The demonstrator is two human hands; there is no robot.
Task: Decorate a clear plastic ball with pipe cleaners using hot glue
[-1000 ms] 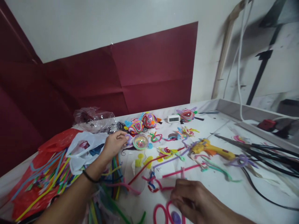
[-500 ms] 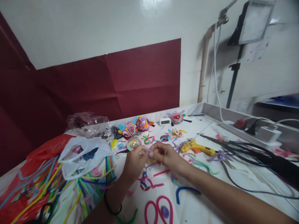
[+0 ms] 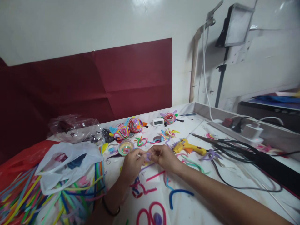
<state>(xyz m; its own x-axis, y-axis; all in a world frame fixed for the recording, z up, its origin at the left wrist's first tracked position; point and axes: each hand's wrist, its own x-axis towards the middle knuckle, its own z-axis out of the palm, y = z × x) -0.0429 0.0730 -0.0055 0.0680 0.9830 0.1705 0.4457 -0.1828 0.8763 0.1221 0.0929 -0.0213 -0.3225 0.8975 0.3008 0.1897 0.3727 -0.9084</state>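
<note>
My left hand [image 3: 133, 165] and my right hand [image 3: 164, 158] meet over the middle of the table, fingertips closed on a small purple pipe cleaner [image 3: 148, 157]. Its exact shape is partly hidden by the fingers. Just below them run a purple strand and a straight red-pink pipe cleaner [image 3: 155, 176]. Nearer to me lie two pink loops [image 3: 141, 215], one around a purple oval coil [image 3: 157, 218]. A bent dark-blue pipe cleaner [image 3: 180, 191] rests below my right forearm. Beyond my left hand stands a clear round dish [image 3: 126, 147] with small bits inside.
A yellow glue gun [image 3: 190, 147] and black-handled scissors [image 3: 225, 144] lie at right, near a power strip [image 3: 234, 131]. At left, pipe cleaners spill around a white plastic bag [image 3: 52, 175]. Behind are colourful wrapped fish-like shapes [image 3: 121, 131] and a small digital clock [image 3: 158, 122].
The whole view has shifted, so the table's things appear further left. Both hands keep their pinch on the purple pipe cleaner, and more of it shows between the fingers.
</note>
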